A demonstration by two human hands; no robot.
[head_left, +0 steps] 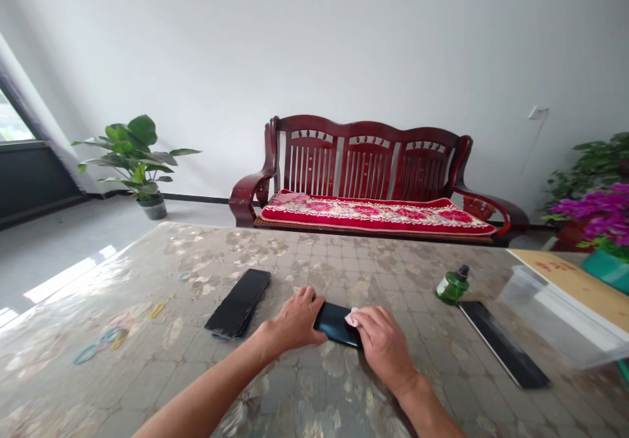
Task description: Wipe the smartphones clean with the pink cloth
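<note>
A dark smartphone (pixel 335 325) lies flat on the table in front of me. My left hand (pixel 301 320) grips its left end between thumb and fingers. In my right hand (pixel 386 343) is a small pale pink cloth (pixel 352 317), pinched in the fingertips and pressed on the phone's right part. Left of my left hand rests a stack of dark phones (pixel 240 302), the top one with a black screen. Farther right stand a green spray bottle (pixel 453 285) with a black nozzle and, close by it, a long dark phone or tablet (pixel 504 345) lying flat.
Several coloured rubber bands (pixel 111 338) lie on the left of the patterned table cover (pixel 314 261). A clear plastic box (pixel 550 320) and a teal pot (pixel 607 269) of purple flowers stand at the right. Beyond the table is a wooden bench (pixel 363 163).
</note>
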